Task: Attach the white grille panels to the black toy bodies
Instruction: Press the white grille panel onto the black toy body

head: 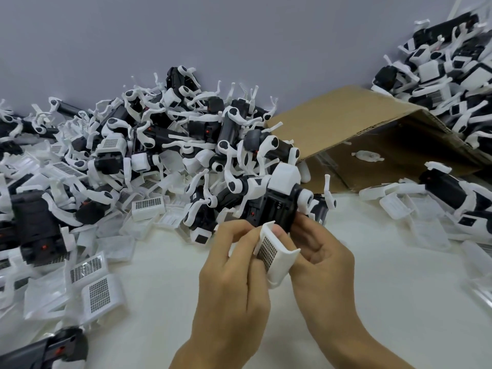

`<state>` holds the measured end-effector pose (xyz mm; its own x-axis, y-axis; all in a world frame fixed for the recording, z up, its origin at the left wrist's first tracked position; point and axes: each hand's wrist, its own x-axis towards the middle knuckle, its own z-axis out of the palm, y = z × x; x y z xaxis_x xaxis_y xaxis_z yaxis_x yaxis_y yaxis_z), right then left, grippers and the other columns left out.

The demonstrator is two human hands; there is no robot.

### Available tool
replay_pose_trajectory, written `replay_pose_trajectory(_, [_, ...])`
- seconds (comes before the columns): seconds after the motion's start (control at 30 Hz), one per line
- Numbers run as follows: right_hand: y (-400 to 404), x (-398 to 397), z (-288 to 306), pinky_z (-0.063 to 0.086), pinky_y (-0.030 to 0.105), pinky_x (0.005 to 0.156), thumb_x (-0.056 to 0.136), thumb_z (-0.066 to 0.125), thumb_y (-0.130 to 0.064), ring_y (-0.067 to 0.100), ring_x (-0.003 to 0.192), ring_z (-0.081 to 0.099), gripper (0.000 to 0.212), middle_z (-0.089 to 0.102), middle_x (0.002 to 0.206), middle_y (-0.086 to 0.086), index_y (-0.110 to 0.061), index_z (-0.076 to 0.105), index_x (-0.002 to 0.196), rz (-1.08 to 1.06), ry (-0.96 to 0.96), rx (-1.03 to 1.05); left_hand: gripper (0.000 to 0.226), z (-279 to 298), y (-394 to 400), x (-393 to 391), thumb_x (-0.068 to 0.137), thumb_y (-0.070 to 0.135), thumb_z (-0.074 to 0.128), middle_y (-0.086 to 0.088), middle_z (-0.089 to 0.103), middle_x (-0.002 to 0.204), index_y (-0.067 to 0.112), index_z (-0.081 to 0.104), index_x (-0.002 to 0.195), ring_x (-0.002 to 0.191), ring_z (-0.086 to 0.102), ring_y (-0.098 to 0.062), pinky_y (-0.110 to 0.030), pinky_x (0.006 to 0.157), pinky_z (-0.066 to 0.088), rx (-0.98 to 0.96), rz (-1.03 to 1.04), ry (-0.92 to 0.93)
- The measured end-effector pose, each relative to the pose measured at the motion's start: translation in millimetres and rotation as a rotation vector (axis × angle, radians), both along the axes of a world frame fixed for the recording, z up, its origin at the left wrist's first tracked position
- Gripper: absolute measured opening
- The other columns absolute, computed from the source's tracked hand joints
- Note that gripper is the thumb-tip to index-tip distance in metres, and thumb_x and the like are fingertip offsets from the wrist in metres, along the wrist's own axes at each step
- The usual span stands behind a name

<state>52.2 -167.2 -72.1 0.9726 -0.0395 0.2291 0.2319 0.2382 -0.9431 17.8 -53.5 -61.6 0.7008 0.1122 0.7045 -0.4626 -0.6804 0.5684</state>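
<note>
Nearest the lens: left hand point(234, 265) and right hand point(322, 251), raised over the near middle of the bench point(372, 302), wrists entering from the near edge. Left grip: thumb and fingers pinching the left rim of a white panel point(277, 255). Right grip: fingers curled round the near end of a black body point(277, 206), thumb lying against the panel's right side.

Panel: thin moulded plastic, shallow U-shape with upturned side walls, dark fine-mesh grille patch on the face. Held just below and nearer than the body, touching or almost touching its near end; exact seating not discernible. Body's long axis running away from the hands toward the far pile, white cap and white round joints at its far end. Panel's long axis roughly in line with it, tilted.

Judgement: panel not yet snapped on; coming move calls for sliding or pressing it up and away onto the body's near end, side walls straddling the body. Left hand the nearer to the panel.

Elsewhere: heap of toys point(186, 145) along the far left, loose panels point(98, 291) at the left edge, tipped cardboard box point(354, 123) far right. Bench surface white, matte.
</note>
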Motion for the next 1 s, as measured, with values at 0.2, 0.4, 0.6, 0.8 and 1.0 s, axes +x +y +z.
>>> replay_pose_trajectory(0.2, [-8, 3, 2, 0.063, 0.033, 0.074, 0.07, 0.078, -0.028, 0.019, 0.092, 0.077, 0.043, 0.079, 0.102, -0.003, -0.023, 0.076, 0.112, 0.008, 0.005, 0.029, 0.056, 4, -4, -2, 0.096, 0.042, 0.056, 0.0, 0.051, 0.121, 0.004, 0.059, 0.137, 0.111, 0.058, -0.011, -0.019, 0.082, 0.052, -0.037, -0.118, 0.025])
replay_pose_trajectory(0.4, [-1, -4, 7, 0.059, 0.018, 0.073, 0.075, 0.073, -0.039, 0.011, 0.092, 0.076, 0.031, 0.079, 0.1, -0.008, -0.039, 0.079, 0.105, 0.067, -0.063, 0.036, 0.045, 8, -1, 2, 0.09, 0.038, 0.065, -0.001, 0.064, 0.105, 0.004, 0.069, 0.119, 0.093, 0.066, -0.014, -0.021, 0.067, 0.055, -0.215, -0.008, -0.067])
replay_pose_trajectory(0.6, [4, -9, 7, 0.055, 0.012, 0.083, 0.086, 0.066, -0.031, 0.003, 0.104, 0.072, 0.03, 0.077, 0.108, -0.014, -0.031, 0.074, 0.115, 0.097, -0.083, 0.019, 0.044, 13, 5, 3, 0.085, 0.047, 0.066, 0.007, 0.064, 0.108, 0.02, 0.069, 0.12, 0.102, 0.065, -0.017, -0.024, 0.078, 0.055, -0.396, 0.051, 0.018])
replay_pose_trajectory(0.8, [2, -10, 7, 0.055, 0.017, 0.087, 0.089, 0.061, -0.026, 0.006, 0.106, 0.071, 0.03, 0.077, 0.109, -0.011, -0.028, 0.073, 0.116, 0.106, -0.086, -0.042, 0.032, 14, 5, 1, 0.081, 0.045, 0.072, 0.011, 0.073, 0.106, 0.037, 0.066, 0.111, 0.101, 0.071, -0.013, -0.015, 0.075, 0.055, -0.59, -0.088, 0.079])
replay_pose_trajectory(1.0, [0, -12, 9, 0.06, 0.035, 0.089, 0.097, 0.062, -0.026, 0.019, 0.104, 0.074, 0.025, 0.078, 0.106, -0.002, -0.02, 0.075, 0.117, 0.158, -0.089, -0.059, 0.031, 14, 3, -1, 0.075, 0.049, 0.077, 0.009, 0.075, 0.1, 0.048, 0.062, 0.101, 0.088, 0.074, -0.015, -0.036, 0.064, 0.061, -0.647, -0.127, 0.117])
